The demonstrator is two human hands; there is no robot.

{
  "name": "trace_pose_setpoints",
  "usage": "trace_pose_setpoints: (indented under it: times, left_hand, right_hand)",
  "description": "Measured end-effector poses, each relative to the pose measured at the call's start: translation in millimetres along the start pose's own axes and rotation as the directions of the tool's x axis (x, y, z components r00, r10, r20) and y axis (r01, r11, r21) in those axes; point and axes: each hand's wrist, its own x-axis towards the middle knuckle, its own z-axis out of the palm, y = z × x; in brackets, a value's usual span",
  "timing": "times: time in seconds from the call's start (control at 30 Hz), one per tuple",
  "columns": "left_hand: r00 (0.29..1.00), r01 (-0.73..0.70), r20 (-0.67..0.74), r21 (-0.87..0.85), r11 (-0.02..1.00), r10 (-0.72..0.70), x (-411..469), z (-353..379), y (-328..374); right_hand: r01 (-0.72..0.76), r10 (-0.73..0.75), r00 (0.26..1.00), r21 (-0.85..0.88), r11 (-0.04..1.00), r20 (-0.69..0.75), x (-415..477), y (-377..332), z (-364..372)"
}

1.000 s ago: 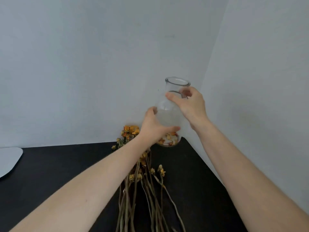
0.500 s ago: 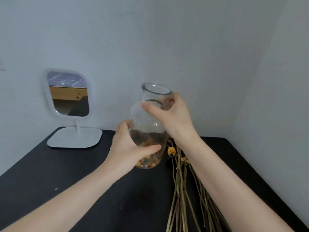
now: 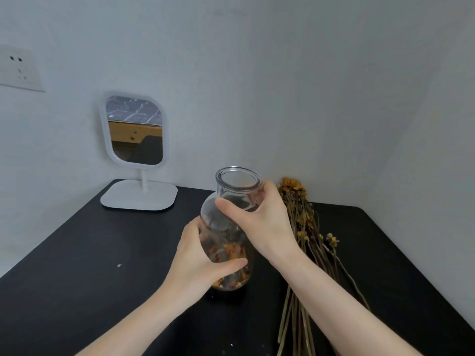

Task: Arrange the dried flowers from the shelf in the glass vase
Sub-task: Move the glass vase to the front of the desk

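Observation:
A clear glass vase (image 3: pixel 237 183) with orange and dark dried petals in its bottom stands upright on the black table (image 3: pixel 90 265). My left hand (image 3: pixel 198 260) wraps its lower body from the left. My right hand (image 3: pixel 259 222) grips its neck and shoulder from the right. A bunch of dried flowers (image 3: pixel 305 227) with long tan stems and small orange heads lies flat on the table just right of the vase, heads toward the wall, stems running toward me.
A white-framed mirror (image 3: pixel 135 129) on a flat white base stands at the table's back left. A wall socket (image 3: pixel 18 70) is on the left wall. White walls close the back and right sides. Small white specks lie on the tabletop.
Both hands carried the vase from the back right corner leftward and down toward the middle of the table, where it now rests. The view swung left, bringing the mirror in.

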Motion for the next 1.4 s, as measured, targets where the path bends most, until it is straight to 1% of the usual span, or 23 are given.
trace_pose_setpoints:
  times: [0.27, 0.67, 0.8, 0.93, 1.0, 1.03, 1.1, 1.13, 1.17, 1.2, 1.23, 1.27, 1.3, 1.33, 1.4]
  left_hand:
    - [1.000, 0.002, 0.010, 0.021, 1.000, -0.002, 3.5, -4.3, -9.9]
    - [0.999, -0.007, 0.034, 0.060, 0.998, 0.005, 11.2, -4.3, -17.3]
    - [1.000, -0.010, 0.021, 0.065, 0.998, 0.009, 10.5, -2.7, -17.8]
    - [0.998, -0.005, 0.056, 0.024, 1.000, 0.004, 8.4, -3.0, -13.6]
    - [0.997, 0.009, 0.080, -0.003, 1.000, -0.009, 3.1, -3.7, -8.6]
    - [0.997, 0.034, 0.064, -0.013, 0.999, -0.033, -1.4, -3.8, -6.3]
    - [0.996, 0.066, -0.056, -0.011, 0.998, -0.067, -15.1, -3.1, -1.5]
    - [0.991, 0.024, -0.135, -0.001, 1.000, -0.024, -24.5, -1.9, 0.5]
    - [0.977, -0.071, -0.198, 0.030, 0.997, 0.076, -34.0, -0.3, 2.3]
    - [0.951, -0.196, -0.224, 0.088, 0.977, 0.211, -43.2, 2.3, 5.5]
    - [0.920, -0.307, -0.209, 0.145, 0.941, 0.333, -50.9, 6.1, 9.5]
    - [0.895, -0.391, -0.156, 0.179, 0.903, 0.418, -57.8, 11.4, 13.3]
    - [0.883, -0.444, -0.075, 0.192, 0.875, 0.464, -62.2, 17.9, 16.8]
    - [0.880, -0.469, 0.023, 0.195, 0.861, 0.474, -64.2, 25.5, 20.3]
    - [0.884, -0.456, 0.214, 0.196, 0.868, 0.416, -60.2, 44.2, 28.2]
  right_hand:
    - [-0.008, 0.008, 1.000, -0.013, 1.000, 0.016, -1.5, 5.0, 7.7]
    - [-0.057, 0.057, 0.998, -0.019, 0.998, 0.011, 4.2, 10.0, 10.0]
    - [-0.062, 0.062, 0.998, -0.030, 0.998, 0.023, 3.7, 9.4, 9.7]
    - [-0.077, 0.078, 0.997, -0.028, 0.997, 0.027, 4.2, 8.7, 10.5]
    - [-0.088, 0.089, 0.994, -0.011, 0.996, 0.062, 3.8, 9.2, 8.2]
    - [-0.090, 0.090, 0.992, 0.000, 0.996, 0.083, 2.9, 9.9, 5.1]
    - [-0.093, 0.092, 0.990, 0.005, 0.996, 0.107, 0.3, 13.1, -5.6]
    - [-0.101, 0.102, 0.990, -0.009, 0.995, 0.103, -0.6, 16.5, -13.7]
    - [-0.120, 0.121, 0.989, -0.024, 0.993, 0.087, -0.9, 21.6, -23.3]
    - [-0.149, 0.151, 0.987, -0.034, 0.988, 0.062, -0.9, 27.6, -34.5]
    - [-0.187, 0.188, 0.982, -0.039, 0.982, 0.029, -0.8, 34.4, -47.1]
    - [-0.224, 0.224, 0.975, -0.049, 0.973, -0.007, -0.8, 41.9, -60.2]
    - [-0.255, 0.252, 0.967, -0.068, 0.965, -0.045, -1.3, 50.1, -73.3]
    - [-0.281, 0.274, 0.958, -0.089, 0.956, -0.081, -2.2, 58.8, -85.9]
    - [-0.318, 0.301, 0.944, -0.131, 0.939, -0.136, -4.7, 76.1, -107.9]
